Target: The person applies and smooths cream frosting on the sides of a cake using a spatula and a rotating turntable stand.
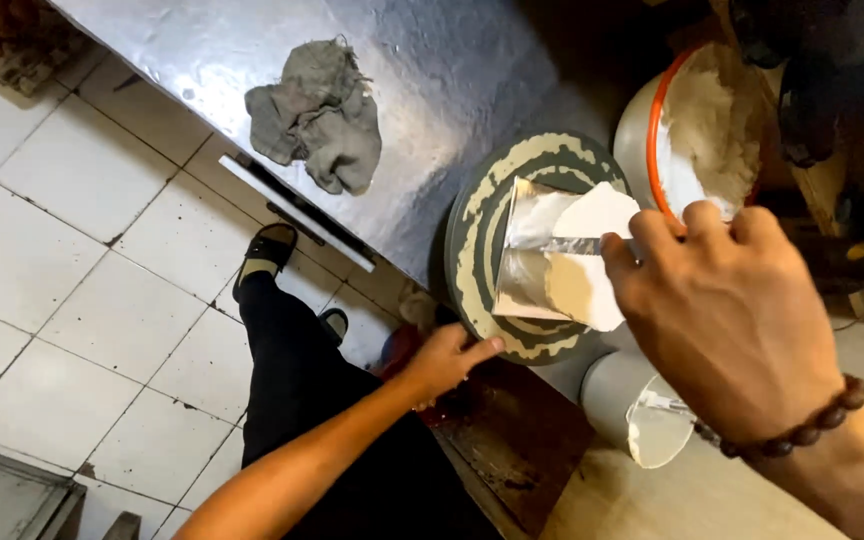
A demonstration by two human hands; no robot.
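White floor tiles (102, 300), stained in places, are seen below a stainless steel worktop (432, 60), on which a crumpled grey cloth (317, 115) is laid. At the worktop's near edge a round grey turntable (482, 235), smeared with cream, is stood; a white, cream-coated cake (577, 255) of angular shape is carried on it. Just beyond the turntable, a white bowl with an orange rim (652, 130), filled with white cream, is placed. Below the turntable, a grey cylindrical container (617, 390) with white residue is noted. Black-trousered legs and dark sandals are visible beside the worktop.

The left hand (442, 360) is held loosely open, its fingertips laid against the turntable's lower rim. The right hand (727, 300) is closed around a flat metal spatula (567, 245), whose blade is pressed across the cake. A dark beaded bracelet (802, 425) is worn on the right wrist.
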